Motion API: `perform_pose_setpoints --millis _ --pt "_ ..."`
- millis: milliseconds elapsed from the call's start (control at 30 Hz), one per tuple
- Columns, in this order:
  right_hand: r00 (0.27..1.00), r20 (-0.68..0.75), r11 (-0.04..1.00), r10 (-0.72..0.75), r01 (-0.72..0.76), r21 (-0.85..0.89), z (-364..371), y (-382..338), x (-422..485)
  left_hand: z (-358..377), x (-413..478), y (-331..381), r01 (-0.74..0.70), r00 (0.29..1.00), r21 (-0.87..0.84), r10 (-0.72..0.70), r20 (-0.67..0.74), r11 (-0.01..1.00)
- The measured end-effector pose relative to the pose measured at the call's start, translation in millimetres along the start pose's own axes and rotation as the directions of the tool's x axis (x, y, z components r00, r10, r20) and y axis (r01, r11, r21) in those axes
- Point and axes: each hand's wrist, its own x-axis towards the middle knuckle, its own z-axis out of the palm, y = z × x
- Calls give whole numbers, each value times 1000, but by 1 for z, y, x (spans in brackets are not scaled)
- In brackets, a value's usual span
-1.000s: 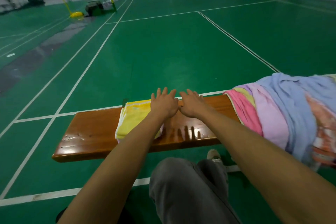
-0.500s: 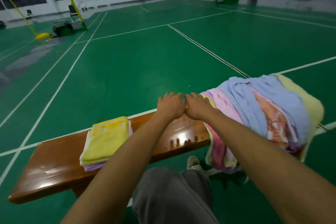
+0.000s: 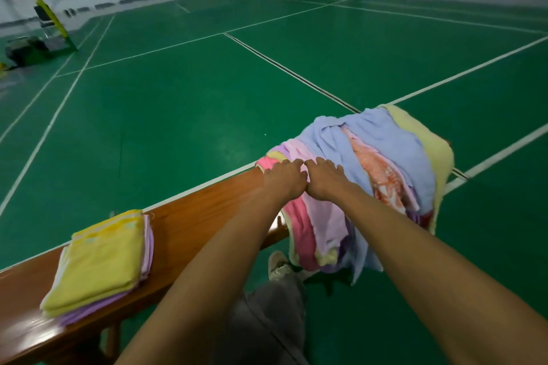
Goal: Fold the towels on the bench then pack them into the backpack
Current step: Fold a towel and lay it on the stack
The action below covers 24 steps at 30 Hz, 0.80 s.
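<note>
A brown wooden bench (image 3: 207, 210) runs from lower left to the middle. On its left part lies a folded stack (image 3: 100, 261), a yellow towel on top and lilac ones beneath. Over its right end hangs a loose pile of towels: blue (image 3: 385, 142), pale pink (image 3: 323, 216), hot pink (image 3: 299, 225), orange patterned (image 3: 376, 175) and pale yellow (image 3: 427, 142). My left hand (image 3: 284, 178) and my right hand (image 3: 324, 179) lie side by side, palms down, on the pile's left edge. Their fingertips touch the pink towels. No backpack is in view.
Green court floor (image 3: 178, 98) with white lines surrounds the bench. A yellow net post on a dark base (image 3: 38, 44) stands far left. My leg in grey trousers (image 3: 272, 320) and a light shoe (image 3: 278, 267) are below the bench's front edge.
Both hands have travelled right along the bench, from beside the folded yellow stack onto the loose pile. The view has swung right with them.
</note>
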Motion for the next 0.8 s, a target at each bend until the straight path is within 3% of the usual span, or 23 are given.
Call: perform_pose_setpoints --millis 200,367,567,733,800 --pt "1000 -26 1000 0 0 -16 16 34 4 37 17 17 6 999 -56 -4 33 998" --pt "998 -65 1000 12 -13 -14 26 48 11 55 27 22 55 998 -244 -48 32 968" --pt "982 -166 996 89 -93 -14 32 39 23 66 33 23 278 955 -524 -291 59 805" --pt "967 -192 983 165 -176 -42 31 28 25 63 33 14 287 947 -583 -316 55 760" --pt "969 -202 989 142 -147 -11 29 16 20 60 34 13 291 938 -663 -343 55 690"
